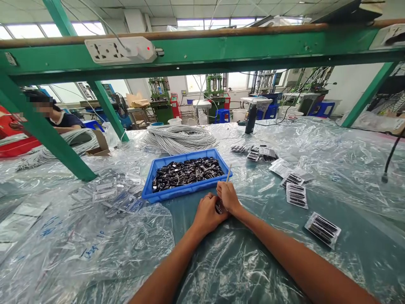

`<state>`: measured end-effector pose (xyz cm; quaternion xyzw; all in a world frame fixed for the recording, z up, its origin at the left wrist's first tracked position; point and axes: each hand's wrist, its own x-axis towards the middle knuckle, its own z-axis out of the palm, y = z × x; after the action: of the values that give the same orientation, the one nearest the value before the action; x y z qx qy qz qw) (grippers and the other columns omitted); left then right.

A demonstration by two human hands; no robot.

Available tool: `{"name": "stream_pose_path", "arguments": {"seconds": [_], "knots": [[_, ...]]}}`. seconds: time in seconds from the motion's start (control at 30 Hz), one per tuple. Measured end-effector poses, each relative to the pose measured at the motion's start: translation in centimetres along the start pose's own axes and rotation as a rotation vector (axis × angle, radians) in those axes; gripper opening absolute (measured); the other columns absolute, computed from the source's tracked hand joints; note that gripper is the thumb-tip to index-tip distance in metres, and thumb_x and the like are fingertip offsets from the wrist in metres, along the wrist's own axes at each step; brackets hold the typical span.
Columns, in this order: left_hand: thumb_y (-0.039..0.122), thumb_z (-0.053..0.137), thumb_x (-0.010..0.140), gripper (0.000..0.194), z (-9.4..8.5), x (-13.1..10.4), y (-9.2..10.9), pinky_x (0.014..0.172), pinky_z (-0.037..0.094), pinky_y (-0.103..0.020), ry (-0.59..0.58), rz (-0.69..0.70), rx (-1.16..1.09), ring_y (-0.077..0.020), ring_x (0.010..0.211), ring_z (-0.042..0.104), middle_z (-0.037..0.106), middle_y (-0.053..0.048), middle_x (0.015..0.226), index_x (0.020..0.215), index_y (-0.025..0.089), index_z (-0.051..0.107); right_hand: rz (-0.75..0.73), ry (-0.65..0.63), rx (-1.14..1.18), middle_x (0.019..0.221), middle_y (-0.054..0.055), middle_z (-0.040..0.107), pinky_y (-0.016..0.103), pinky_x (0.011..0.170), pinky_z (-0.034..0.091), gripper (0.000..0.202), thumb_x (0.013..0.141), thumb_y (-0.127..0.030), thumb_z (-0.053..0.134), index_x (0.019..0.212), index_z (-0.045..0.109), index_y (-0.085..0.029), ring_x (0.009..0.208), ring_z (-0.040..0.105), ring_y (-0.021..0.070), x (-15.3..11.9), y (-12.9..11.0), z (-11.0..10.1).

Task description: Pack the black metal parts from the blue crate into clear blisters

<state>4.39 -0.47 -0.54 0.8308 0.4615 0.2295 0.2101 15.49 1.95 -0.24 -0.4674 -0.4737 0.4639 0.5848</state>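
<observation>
My left hand [206,213] is closed around a small dark piece [219,207], mostly hidden by the fingers, just in front of the blue tray. Pressed up against it, my right hand [228,198] is closed on a thin pale stick [228,172] that points upward past the tray's right corner. The blue tray [177,193] is filled with many small black pieces [190,172] with shiny metal parts. To the right lie flat clear packs of black strips [322,230], with another pack [296,195] farther back.
A coil of grey cable [182,138] lies behind the tray. Clear plastic bags [117,196] are heaped at left. A black bottle-like object [251,119] stands at the back. A green beam [237,48] with a power strip [122,50] crosses overhead. A person [60,116] sits far left.
</observation>
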Motion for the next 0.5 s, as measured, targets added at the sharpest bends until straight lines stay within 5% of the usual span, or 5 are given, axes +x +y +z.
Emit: {"name": "stream_pose_path", "arguments": {"seconds": [0.3, 0.5], "knots": [[0.045, 0.07, 0.077, 0.037, -1.1, -0.1, 0.3, 0.083, 0.045, -0.037, -0.062, -0.078, 0.097, -0.028, 0.096, 0.061, 0.061, -0.011, 0.102, 0.1, 0.016, 0.065, 0.323, -0.3, 0.142, 0.04, -0.009, 0.02, 0.022, 0.036, 0.009, 0.026, 0.07, -0.025, 0.045, 0.048, 0.03, -0.024, 0.036, 0.011, 0.0059, -1.1, -3.3, -2.3], [0.042, 0.065, 0.077, 0.049, -1.6, -0.1, 0.9, 0.093, 0.042, -0.044, -0.152, -0.056, 0.202, -0.0325, 0.109, 0.055, 0.058, -0.015, 0.113, 0.116, 0.013, 0.059, 0.075, 0.004, 0.413, 0.041, -0.01, 0.017, 0.02, 0.036, 0.013, 0.033, 0.073, -0.027, 0.049, 0.05, 0.026, -0.023, 0.036, 0.01, 0.005, 0.5, -3.3, -2.9]]}}
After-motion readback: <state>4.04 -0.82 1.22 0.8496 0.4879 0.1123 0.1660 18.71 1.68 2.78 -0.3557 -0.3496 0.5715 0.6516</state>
